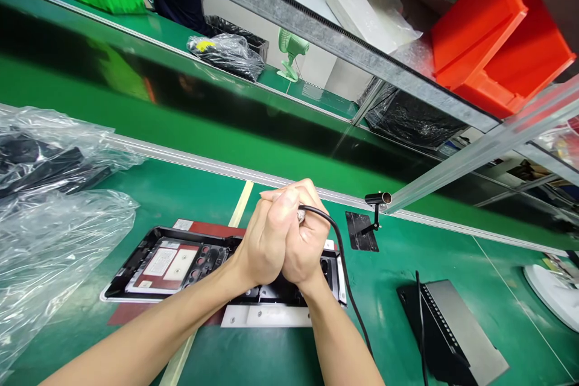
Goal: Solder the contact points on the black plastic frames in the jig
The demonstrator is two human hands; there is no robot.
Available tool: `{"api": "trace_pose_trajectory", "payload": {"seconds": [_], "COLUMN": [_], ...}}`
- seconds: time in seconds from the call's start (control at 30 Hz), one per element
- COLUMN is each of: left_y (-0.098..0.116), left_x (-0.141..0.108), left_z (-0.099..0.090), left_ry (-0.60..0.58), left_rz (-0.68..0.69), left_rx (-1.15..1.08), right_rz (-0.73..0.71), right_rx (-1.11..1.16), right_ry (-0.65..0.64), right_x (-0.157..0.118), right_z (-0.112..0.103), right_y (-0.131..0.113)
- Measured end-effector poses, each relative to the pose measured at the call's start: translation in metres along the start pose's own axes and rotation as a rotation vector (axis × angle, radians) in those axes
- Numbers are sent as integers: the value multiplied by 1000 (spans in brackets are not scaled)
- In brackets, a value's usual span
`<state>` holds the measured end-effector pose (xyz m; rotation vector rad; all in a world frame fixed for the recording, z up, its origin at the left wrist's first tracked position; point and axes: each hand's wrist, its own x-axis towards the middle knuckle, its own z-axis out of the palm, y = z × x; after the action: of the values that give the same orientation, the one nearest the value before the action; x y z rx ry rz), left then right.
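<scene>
My left hand (266,241) and my right hand (306,244) are pressed together in closed fists. Between them sits a corded tool whose body is hidden by the fingers; only its pale grey end (301,215) shows. A black cable (337,235) leaves that end and curves down past my right forearm. Below the fists lies a long black plastic housing (136,259), its open side up, with labels and a row of round holes inside. It rests on a reddish-brown board and a white fixture strip (266,316). Whether the tool touches the housing is hidden.
Clear plastic bags (67,241) with black parts lie at the left. A small black stand (374,214) is right of the housing, and a grey-and-black panel (456,332) lies farther right. Overhead, a metal shelf (316,24) carries a red bin (493,36).
</scene>
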<state>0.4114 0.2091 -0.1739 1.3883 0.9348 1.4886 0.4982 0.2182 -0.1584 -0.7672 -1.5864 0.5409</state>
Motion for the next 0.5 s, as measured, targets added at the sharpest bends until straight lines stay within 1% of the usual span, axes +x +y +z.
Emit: {"api": "trace_pose_trajectory", "payload": {"seconds": [0.2,0.37,0.5], "left_y": [0,4,7], "left_x": [-1,1,2], "left_z": [1,0,0], "left_ry": [39,-33,-27], "left_rz": [-36,20,40], "left_rx": [-2,22,52], "right_rz": [-10,-14,-13], "right_rx": [17,24,27], "right_ry": [3,-8,-9], "right_x": [0,0,0], "right_z": [0,0,0], "right_y": [0,1,1]}}
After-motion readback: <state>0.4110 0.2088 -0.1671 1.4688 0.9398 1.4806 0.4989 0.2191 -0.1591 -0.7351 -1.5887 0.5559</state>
